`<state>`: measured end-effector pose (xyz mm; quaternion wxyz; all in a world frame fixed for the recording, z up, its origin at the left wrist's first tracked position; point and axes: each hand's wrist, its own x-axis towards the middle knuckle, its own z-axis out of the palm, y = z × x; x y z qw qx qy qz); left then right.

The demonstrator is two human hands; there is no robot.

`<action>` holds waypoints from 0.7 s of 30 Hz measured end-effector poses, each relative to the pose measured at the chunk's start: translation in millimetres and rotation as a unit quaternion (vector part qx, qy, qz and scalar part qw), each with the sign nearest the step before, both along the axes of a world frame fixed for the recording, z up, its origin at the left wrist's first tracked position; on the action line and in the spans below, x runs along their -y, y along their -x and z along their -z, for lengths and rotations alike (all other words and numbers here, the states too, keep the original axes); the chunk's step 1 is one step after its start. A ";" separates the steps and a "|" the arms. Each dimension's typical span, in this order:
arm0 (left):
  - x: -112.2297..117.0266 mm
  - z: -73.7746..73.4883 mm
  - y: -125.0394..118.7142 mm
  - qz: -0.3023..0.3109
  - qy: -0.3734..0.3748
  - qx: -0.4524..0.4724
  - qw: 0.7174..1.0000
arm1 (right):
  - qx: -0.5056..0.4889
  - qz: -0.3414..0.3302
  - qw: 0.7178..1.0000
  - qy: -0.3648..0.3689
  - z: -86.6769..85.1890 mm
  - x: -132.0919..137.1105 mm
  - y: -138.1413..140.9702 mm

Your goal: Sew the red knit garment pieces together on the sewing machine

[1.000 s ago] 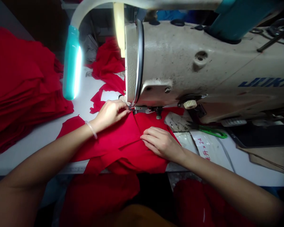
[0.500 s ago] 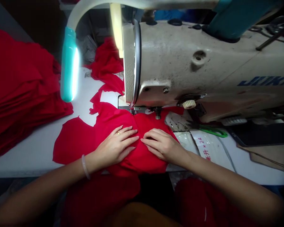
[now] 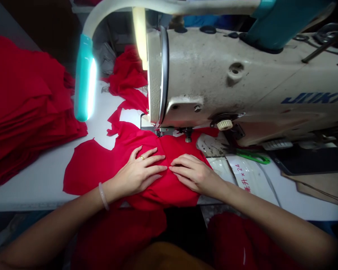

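Observation:
A piece of red fabric (image 3: 87, 165) lies on the white sewing table, its upper edge under the presser foot (image 3: 159, 132) of a sewing machine (image 3: 197, 67). My left hand (image 3: 143, 170) rests flat on this fabric, fingers spread, a ring on one finger. Close beside it, my right hand (image 3: 194, 173) lies on the same fabric with fingers stretched out and slightly bent. The fingertips of both hands nearly meet just in front of the needle area. A fold or seam line runs through the fabric between them and the foot.
A tall stack of red cut pieces (image 3: 25, 112) stands at the left. A lit lamp (image 3: 84, 82) hangs over the table. More red cloth (image 3: 129, 71) is bunched behind the needle. Green-handled scissors (image 3: 253, 156) and a dark phone-like slab (image 3: 312, 161) lie at the right.
My left hand has shifted slightly right, and its fingers have spread a little more. The right hand and the fabric have barely moved.

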<state>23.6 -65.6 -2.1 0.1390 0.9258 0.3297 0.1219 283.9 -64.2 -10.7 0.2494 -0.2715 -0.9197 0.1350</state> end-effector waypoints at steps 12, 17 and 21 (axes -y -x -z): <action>-56.2 -5.1 24.8 0.023 0.002 -0.079 0.997 | 0.276 0.158 0.936 0.152 -13.6 -55.1 29.6; -95.8 -12.3 30.0 0.028 0.013 -0.091 0.995 | 0.244 0.181 0.949 0.085 -4.0 -88.8 42.8; -111.7 -18.8 28.9 0.051 0.031 -0.081 0.995 | 0.220 0.217 0.950 0.039 -11.4 -85.0 40.6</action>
